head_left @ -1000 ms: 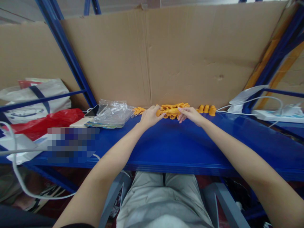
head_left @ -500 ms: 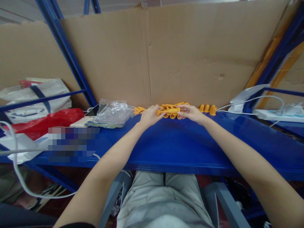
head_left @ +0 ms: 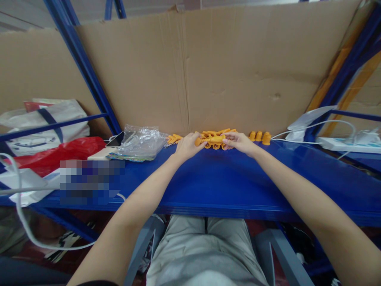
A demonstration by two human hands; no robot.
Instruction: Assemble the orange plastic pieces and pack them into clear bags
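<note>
Both arms reach forward over the blue shelf (head_left: 226, 178) to its far edge, where a cardboard sheet (head_left: 238, 67) stands as a back wall. Left hand (head_left: 187, 146) and right hand (head_left: 239, 142) meet on one orange plastic piece (head_left: 212, 139), held lengthwise between them just above the shelf: left fingers curled closed on its left end, right fingers pinched on its right end. Directly behind that piece, against the foot of the cardboard sheet, lies a loose heap of orange parts (head_left: 218, 133); the hands touch or nearly touch it, cannot tell which. Right of the heap, still along the cardboard, a short row of orange caps (head_left: 259, 137) stands upright. Left of the heap, a few more orange bits (head_left: 173, 138), then a crumpled clear plastic bag (head_left: 139, 142) partly over a phone (head_left: 116, 139). Further left of the bag, a red bag (head_left: 56, 153). At the shelf's right end, a white power strip (head_left: 342, 145) with white cables.
</note>
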